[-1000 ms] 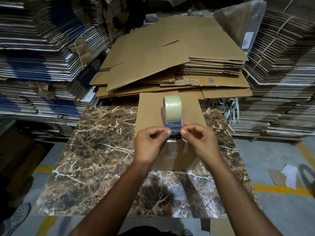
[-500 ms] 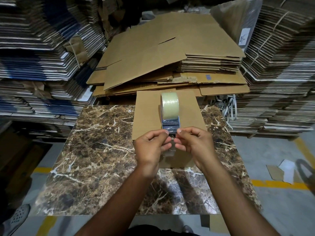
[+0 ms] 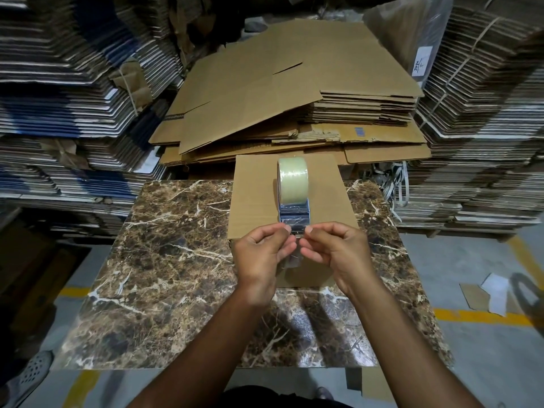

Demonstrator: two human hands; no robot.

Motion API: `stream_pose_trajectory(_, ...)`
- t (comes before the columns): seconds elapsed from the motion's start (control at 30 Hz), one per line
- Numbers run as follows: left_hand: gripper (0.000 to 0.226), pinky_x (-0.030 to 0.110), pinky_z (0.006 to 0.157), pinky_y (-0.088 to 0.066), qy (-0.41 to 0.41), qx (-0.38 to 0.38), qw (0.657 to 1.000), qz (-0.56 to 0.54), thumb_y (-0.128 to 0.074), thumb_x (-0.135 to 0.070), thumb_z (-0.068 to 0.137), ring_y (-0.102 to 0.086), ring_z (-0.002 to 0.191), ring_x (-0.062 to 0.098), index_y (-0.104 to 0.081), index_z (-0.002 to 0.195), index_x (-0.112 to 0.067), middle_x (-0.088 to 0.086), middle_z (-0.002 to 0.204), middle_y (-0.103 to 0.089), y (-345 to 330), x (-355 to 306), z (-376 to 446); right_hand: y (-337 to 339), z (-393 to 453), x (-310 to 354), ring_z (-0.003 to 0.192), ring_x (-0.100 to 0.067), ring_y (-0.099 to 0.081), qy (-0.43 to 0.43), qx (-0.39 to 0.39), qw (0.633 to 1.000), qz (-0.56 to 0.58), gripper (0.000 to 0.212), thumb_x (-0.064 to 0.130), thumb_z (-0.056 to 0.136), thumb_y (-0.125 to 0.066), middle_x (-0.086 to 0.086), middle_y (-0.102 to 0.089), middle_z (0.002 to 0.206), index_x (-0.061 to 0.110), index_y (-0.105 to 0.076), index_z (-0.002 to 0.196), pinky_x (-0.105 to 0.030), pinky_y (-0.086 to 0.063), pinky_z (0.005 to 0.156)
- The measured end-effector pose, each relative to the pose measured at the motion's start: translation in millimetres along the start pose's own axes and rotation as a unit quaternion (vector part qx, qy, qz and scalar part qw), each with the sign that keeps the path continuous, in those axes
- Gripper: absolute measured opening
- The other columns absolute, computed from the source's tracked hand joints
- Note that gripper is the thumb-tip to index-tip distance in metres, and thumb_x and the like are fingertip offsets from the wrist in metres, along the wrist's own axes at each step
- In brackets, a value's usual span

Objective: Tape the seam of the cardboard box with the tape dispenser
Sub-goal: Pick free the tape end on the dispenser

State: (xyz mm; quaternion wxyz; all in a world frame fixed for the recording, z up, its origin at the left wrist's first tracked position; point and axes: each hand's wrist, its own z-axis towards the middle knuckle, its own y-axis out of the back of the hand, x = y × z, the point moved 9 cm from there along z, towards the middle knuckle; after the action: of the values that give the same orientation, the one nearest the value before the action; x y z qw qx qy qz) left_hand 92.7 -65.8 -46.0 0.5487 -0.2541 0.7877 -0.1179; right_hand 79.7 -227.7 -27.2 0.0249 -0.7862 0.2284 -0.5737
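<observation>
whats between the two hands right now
In the head view, a short strip of clear tape spans between the left hand and right hand, just in front of the tape dispenser.

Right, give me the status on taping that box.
Done: the flat cardboard box lies on the marble table with the tape dispenser standing on it. In hand: left hand and right hand pinch the clear tape end at its front. Left: no tape strip shows along the box yet.

Floor: grey concrete floor (image 3: 485,343) with yellow painted lines (image 3: 482,315);
Surroundings: tall stacks of flattened cardboard sheets (image 3: 482,136), perhaps bundled;
Furniture: brown marble-patterned tabletop (image 3: 164,278)
</observation>
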Motion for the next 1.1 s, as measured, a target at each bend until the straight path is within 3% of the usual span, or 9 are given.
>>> stream_pose_trajectory(0.47,0.007,0.021,0.066,-0.06,-0.014,0.003,1.0,-0.016,-0.069,0.007,0.086,-0.074,0.069,0.019,-0.071,0.089,0.001,0.009,0.076,-0.075,1.1,4.3,1.7,-3.5,2.3,-4.2,0.061,-0.02,-0.072,0.005,-0.028,1.0,0.012,0.012,-0.009,0.082,-0.073,-0.018,-0.072,0.069,-0.013,-0.068,0.091,-0.027,-0.063,0.062)
stream_pose_trajectory(0.6,0.008,0.02,0.064,-0.06,-0.017,-0.001,1.0,-0.018,-0.069,0.008,0.086,-0.073,0.068,0.018,-0.07,0.09,0.001,0.011,0.077,-0.073,1.2,5.0,2.6,-1.7,-0.5,-4.4,0.058,-0.022,-0.07,0.011,-0.035,0.999,0.029,0.022,-0.011,0.08,-0.074,-0.015,-0.07,0.065,0.001,-0.061,0.093,-0.027,-0.062,0.056)
stream_pose_trajectory(0.77,0.032,0.025,0.061,-0.061,-0.032,-0.012,0.999,-0.025,-0.069,0.013,0.082,-0.071,0.062,0.021,-0.054,0.101,-0.008,0.014,0.073,-0.072,3.8,2.9,4.0,-0.3,-1.5,-7.9,0.057,-0.021,-0.068,0.004,-0.028,0.999,0.047,0.031,-0.01,0.081,-0.072,-0.011,-0.069,0.062,0.01,-0.051,0.093,-0.027,-0.062,0.055)
stream_pose_trajectory(1.0,0.046,0.026,0.059,-0.06,-0.013,0.013,1.0,0.019,-0.081,-0.006,0.08,-0.075,0.071,0.026,-0.049,0.112,-0.012,0.021,0.087,-0.076,-3.3,-1.0,3.0,-1.3,3.8,-12.4,0.055,-0.018,-0.069,-0.01,-0.01,0.999,0.046,0.032,-0.009,0.082,-0.072,-0.009,-0.071,0.062,0.01,-0.049,0.093,-0.023,-0.059,0.052)
stream_pose_trajectory(1.1,0.045,0.023,0.055,-0.059,-0.018,0.009,0.999,0.039,-0.079,-0.001,0.081,-0.074,0.066,0.022,-0.048,0.111,-0.015,0.012,0.076,-0.078,-5.4,-0.8,3.9,-0.8,5.3,-12.5,0.058,-0.019,-0.07,-0.018,-0.005,1.0,0.024,0.033,-0.006,0.082,-0.074,-0.01,-0.072,0.067,0.01,-0.051,0.099,-0.025,-0.059,0.05)
